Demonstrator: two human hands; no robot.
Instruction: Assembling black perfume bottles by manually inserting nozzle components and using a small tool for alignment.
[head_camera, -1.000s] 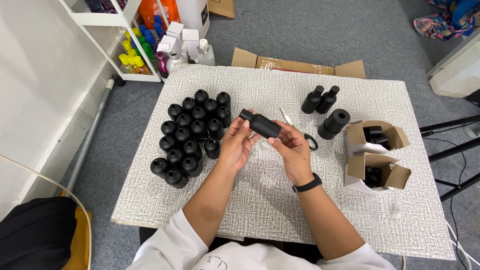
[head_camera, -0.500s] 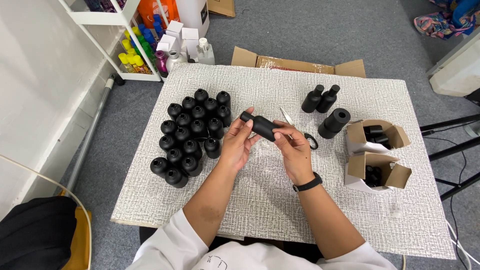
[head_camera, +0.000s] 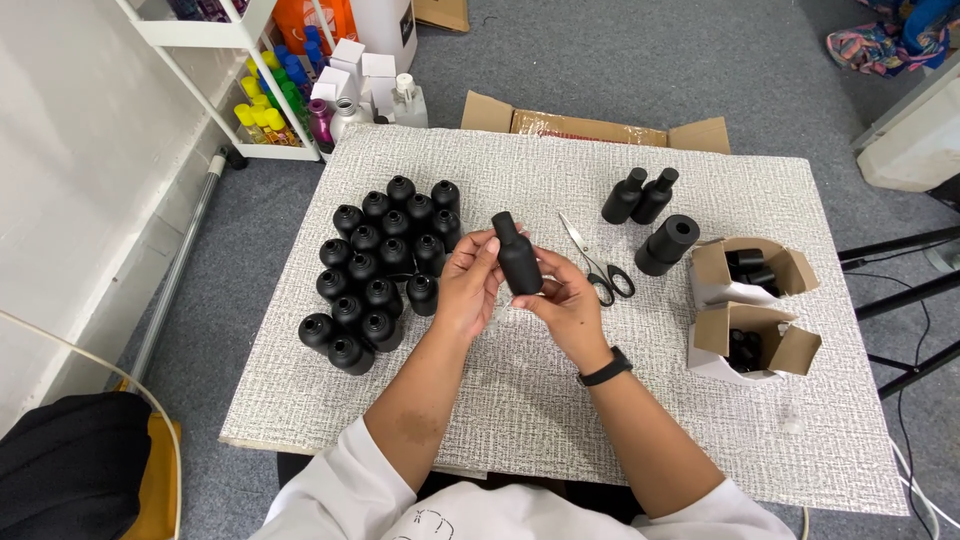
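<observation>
Head view looks straight down, and dead centre is a matte black bottle (head_camera: 518, 262), held up off the table (head_camera: 500, 440) between both hands. It sits near upright, cap end tilted slightly to the far left. The left hand (head_camera: 466, 285) has its fingers curled round the bottle's left side, near the neck; the right hand (head_camera: 566, 305) cups the lower body, fingers closed round the base, a black wristband (head_camera: 604, 367) behind it. That looks like a two-handed grip, one hand steadying and the other supporting.

Moving outward, just right of the hands, a pair of scissors (head_camera: 592, 262) lies flat on the textured cloth, blades pointing far. To the left, a tight cluster of black bottles (head_camera: 385, 262) stands upright, packed shoulder to shoulder, likely bunched that way to save room.

Far right, two more capped bottles (head_camera: 640, 196) stand side by side, and near them a black cylinder (head_camera: 667, 243) with a hole in its top.

At the right edge, two small cardboard boxes (head_camera: 745, 315) sit flaps open; dark pieces show inside each, too shadowed to tell what kind. Beyond the table's far edge a flattened carton (head_camera: 590, 127) sits on the floor, with coloured bottles on a white shelf (head_camera: 262, 105) at far left.
</observation>
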